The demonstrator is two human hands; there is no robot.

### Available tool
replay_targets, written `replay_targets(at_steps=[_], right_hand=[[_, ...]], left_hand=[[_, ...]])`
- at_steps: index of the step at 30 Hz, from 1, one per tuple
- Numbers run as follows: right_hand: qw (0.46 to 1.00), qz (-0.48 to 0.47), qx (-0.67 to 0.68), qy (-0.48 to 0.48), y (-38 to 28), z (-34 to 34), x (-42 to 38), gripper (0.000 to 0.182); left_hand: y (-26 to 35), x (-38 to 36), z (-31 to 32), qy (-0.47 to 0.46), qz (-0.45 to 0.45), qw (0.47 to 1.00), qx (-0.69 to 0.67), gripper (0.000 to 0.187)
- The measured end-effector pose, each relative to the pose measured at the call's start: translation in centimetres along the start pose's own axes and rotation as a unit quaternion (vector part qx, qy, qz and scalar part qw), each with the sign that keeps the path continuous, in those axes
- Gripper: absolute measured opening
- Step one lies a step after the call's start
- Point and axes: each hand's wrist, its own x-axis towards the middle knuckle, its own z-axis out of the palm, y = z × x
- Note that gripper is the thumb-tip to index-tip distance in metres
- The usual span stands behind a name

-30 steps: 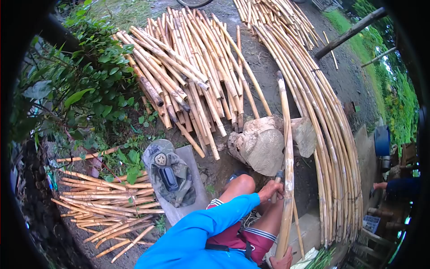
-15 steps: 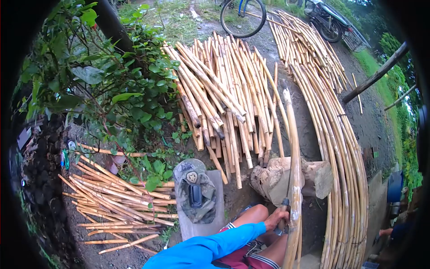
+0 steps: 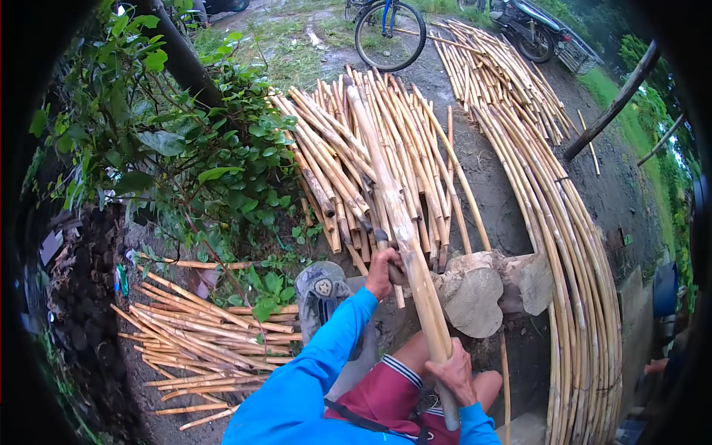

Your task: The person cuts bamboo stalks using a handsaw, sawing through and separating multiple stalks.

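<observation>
A long pale bamboo pole slants from my lap up and to the left, over the stacked poles. My right hand is wrapped round its lower part. Farther up, my left hand is closed at the pole's left side on a dark-handled tool. Its blade cannot be made out. Just right of the pole lie cut log pieces with pale end faces. A camouflage cap sits left of my left forearm, partly covered by the sleeve.
Bamboo poles are stacked ahead, with a long bundle curving down the right. Shorter pieces lie at lower left. A leafy bush, a bicycle, a motorcycle and a slanting post stand around.
The pole has swung from nearly upright to leaning left. My left hand has moved up and left with the tool. My right hand has come into view, gripping the pole.
</observation>
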Motion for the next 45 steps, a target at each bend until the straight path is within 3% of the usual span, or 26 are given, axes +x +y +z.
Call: replay_targets(at_steps=[3,7,9,11,14,17,18,19,24,25,27,29,35,37,38,42,45], right_hand=[[0.999,-0.044,0.016,0.004,-5.2,0.5,7.3,0.061],[0.993,-0.112,-0.036,0.031,-13.8,0.3,18.0,0.074],[0.992,-0.116,-0.032,0.049,-13.9,1.4,20.2,0.075],[0.987,-0.139,-0.075,-0.02,-12.7,2.1,20.8,0.07],[0.973,-0.222,0.009,-0.061,-7.4,2.8,17.8,0.053],[0.961,-0.211,0.153,-0.095,-1.4,1.8,12.6,0.035],[0.959,-0.194,0.181,-0.096,0.2,0.9,10.4,0.031],[0.956,-0.059,0.26,-0.122,1.6,-0.2,7.8,0.028],[0.858,0.138,0.494,0.03,15.1,0.3,-1.8,0.024],[0.832,0.169,0.526,0.051,17.6,1.0,-3.4,0.026],[0.751,0.114,0.644,0.085,19.0,2.1,-5.4,0.03],[0.78,0.171,0.598,0.068,18.9,1.9,-5.5,0.033],[0.816,0.227,0.532,0.006,22.0,7.0,-6.4,0.044],[0.909,0.173,0.379,-0.022,23.1,8.5,-6.5,0.043],[0.935,0.083,0.345,0.007,23.3,8.8,-7.0,0.047],[0.935,0.137,0.326,-0.007,23.2,8.9,-8.5,0.041],[0.929,0.113,0.351,-0.021,24.7,8.3,-8.9,0.038]], left_hand=[[8.1,1.2,0.6,-0.001,0.044,0.999,0.024,0.046],[12.9,-1.0,1.2,0.059,0.161,0.985,0.022,0.046],[12.4,-3.7,0.7,0.085,0.181,0.976,0.086,0.044],[10.0,-6.7,-0.3,0.064,0.167,0.976,0.124,0.039],[5.2,-11.2,-0.3,0.035,0.096,0.983,0.149,0.036],[0.7,-14.5,1.4,0.01,-0.001,0.991,0.131,0.034],[-0.8,-14.9,1.9,-0.007,-0.02,0.992,0.121,0.035],[-2.3,-15.5,2.3,-0.025,-0.045,0.993,0.111,0.035],[-7.2,-15.2,4.6,-0.102,-0.123,0.98,0.117,0.031],[-7.6,-14.8,5.2,-0.116,-0.134,0.977,0.122,0.03],[-8.8,-13.1,6.0,-0.165,-0.131,0.964,0.161,0.029],[-9.9,-11.9,7.5,-0.169,-0.126,0.966,0.151,0.028],[-13.5,-8.4,10.5,-0.161,-0.108,0.969,0.153,0.024],[-14.9,-7.7,10.9,-0.16,-0.119,0.965,0.173,0.021],[-15.8,-7.5,11.0,-0.167,-0.125,0.965,0.158,0.021],[-19.0,-7.5,12.0,-0.157,-0.121,0.96,0.196,0.02],[-20.5,-7.2,11.2,-0.125,-0.091,0.939,0.307,0.024]])
